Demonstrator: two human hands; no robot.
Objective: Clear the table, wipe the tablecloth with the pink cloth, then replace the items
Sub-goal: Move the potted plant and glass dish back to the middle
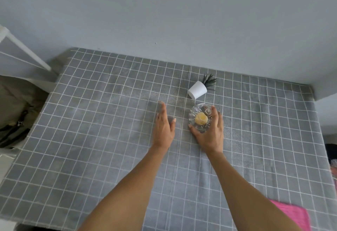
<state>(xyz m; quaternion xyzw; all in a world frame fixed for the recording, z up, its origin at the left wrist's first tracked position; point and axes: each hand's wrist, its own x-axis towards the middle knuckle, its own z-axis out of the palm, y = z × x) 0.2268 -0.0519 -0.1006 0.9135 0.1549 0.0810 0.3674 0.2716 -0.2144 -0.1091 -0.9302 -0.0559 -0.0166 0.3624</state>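
A grey tablecloth (109, 130) with a white grid covers the table. Near its middle stands a clear glass bowl (193, 115) holding a yellow round thing (201, 118) and some darker pieces. My right hand (209, 132) grips the bowl from its near right side, thumb on the left rim and fingers curved over the right rim. My left hand (164, 125) lies flat on the cloth just left of the bowl, fingers straight. A small white pot with a green spiky plant (197, 89) lies tipped on its side just behind the bowl. The pink cloth (293, 214) lies at the table's near right corner.
A grey wall runs behind the table. A white rack frame (23, 48) and an olive bag (16, 108) stand off the left edge. Dark objects (331, 150) show past the right edge.
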